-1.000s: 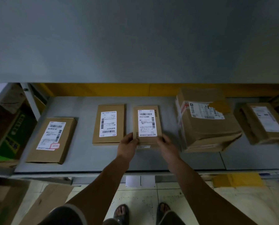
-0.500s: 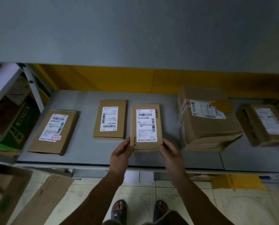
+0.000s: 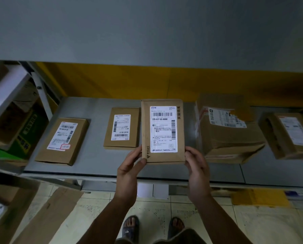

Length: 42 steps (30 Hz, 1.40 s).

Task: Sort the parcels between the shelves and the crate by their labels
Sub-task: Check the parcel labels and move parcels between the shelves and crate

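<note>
In the head view, the white label [image 3: 163, 129] on the parcel [image 3: 145, 124] you hold reads "376-A17-05-MMM" under a barcode, and a second barcode runs down its right side. The smaller lines are Chinese print too fine to read. Brown Chinese characters run down the parcel's right edge, and a logo sits at its lower left corner. The parcel is a flat brown cardboard pack. Its long axis runs away from you, and the label faces you and reads upright. Your left grip [image 3: 129, 170] pinches its lower left corner with the thumb on the front, and your right grip [image 3: 197, 169] holds its lower right corner. It is held over the grey shelf [image 3: 98, 159], between a smaller parcel [image 3: 121, 128] with an upside-down label on the left and a bulky taped box [image 3: 226, 134] on the right.
</note>
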### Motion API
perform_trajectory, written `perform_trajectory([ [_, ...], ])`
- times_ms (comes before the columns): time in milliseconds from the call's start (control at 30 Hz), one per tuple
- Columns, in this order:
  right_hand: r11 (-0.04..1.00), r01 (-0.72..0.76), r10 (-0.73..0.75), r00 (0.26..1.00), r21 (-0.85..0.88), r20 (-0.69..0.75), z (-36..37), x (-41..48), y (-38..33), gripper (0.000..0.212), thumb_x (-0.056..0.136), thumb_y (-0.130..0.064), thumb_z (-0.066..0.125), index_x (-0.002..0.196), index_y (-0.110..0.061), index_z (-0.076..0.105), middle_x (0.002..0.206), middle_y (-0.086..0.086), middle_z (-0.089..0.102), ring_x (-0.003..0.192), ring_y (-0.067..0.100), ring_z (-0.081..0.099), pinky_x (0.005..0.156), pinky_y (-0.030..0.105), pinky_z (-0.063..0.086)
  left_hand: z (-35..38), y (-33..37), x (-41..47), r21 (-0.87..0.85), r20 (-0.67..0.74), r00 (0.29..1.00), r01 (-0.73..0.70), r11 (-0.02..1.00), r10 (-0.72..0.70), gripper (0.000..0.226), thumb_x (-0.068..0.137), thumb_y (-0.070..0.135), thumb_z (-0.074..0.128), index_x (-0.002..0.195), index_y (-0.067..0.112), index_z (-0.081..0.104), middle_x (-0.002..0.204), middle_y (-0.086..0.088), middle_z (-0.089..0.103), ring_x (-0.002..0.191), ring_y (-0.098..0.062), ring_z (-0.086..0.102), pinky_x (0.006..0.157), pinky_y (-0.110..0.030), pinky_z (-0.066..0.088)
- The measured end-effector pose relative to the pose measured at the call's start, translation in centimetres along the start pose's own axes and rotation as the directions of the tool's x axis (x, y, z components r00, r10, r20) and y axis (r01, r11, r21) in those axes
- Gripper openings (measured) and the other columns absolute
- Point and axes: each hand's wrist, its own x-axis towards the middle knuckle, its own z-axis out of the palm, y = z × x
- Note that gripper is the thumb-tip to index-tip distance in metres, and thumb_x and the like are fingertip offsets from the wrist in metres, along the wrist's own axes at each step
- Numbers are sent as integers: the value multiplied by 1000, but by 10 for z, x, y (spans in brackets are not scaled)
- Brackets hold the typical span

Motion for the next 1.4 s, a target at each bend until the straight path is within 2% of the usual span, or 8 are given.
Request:
perform_trajectory([
  [100,998,43,-43,999,45,10,0,-4,-2,27,93,-3,53,98,-22,72,102,2,73,104,22,66,87,31,51,-2,6,-2,-5,33,999,-36,999,36,49,75,19,70,124,20,65,130,-8,62,125,-22,55,103,-39,42],
  [300,986,149,-152,988,75,40,5,-8,-14,27,83,-17,56,94,-33,75,102,3,73,102,22,66,83,26,53,-1,13,-8,-44,51,996,-74,996,76,52,71,28,70,122,21,67,131,-8,61,126,-23,54,99,-34,43],
  [433,982,175,-179,983,72,48,6,-10,-16,22,80,-20,61,96,-28,74,101,2,74,100,20,67,82,24,53,-2,15,-10,-55,59,995,-77,996,80,49,72,28,69,122,25,68,132,-7,61,126,-22,54,98,-32,43],
  [600,982,176,-180,982,73,60,6,-9,-17,24,78,-23,64,100,-20,72,100,1,74,98,17,67,80,21,53,-3,16,-11,-55,64,995,-68,996,71,49,72,28,69,121,27,68,132,-7,61,127,-22,54,101,-36,41],
  [700,985,160,-164,985,57,60,6,-9,-16,24,80,-18,60,103,-14,68,100,0,74,98,16,67,81,21,53,-3,16,-10,-44,66,995,-66,997,69,49,73,28,69,122,27,68,132,-7,61,126,-21,54,101,-36,41],
  [967,995,96,-95,995,-40,32,-1,-6,-13,20,91,-11,62,109,-18,68,104,-4,73,100,11,65,79,18,52,2,13,-5,55,58,998,-1,998,-2,45,84,20,64,129,22,61,130,0,63,124,-15,56,107,-39,40],
  [1300,987,-43,25,993,-152,-119,0,18,-2,20,94,-14,60,104,-30,68,105,-6,71,98,6,65,82,22,49,23,7,21,158,19,989,141,977,-146,37,94,8,56,119,35,63,112,12,72,114,-6,60,100,-24,45],
  [1400,968,-96,67,990,-234,-127,0,32,2,20,96,-17,57,109,-28,67,103,-8,70,96,7,64,79,21,49,27,-2,37,183,9,979,197,963,-202,37,94,7,56,127,25,62,116,6,71,115,-12,61,107,-34,43],
])
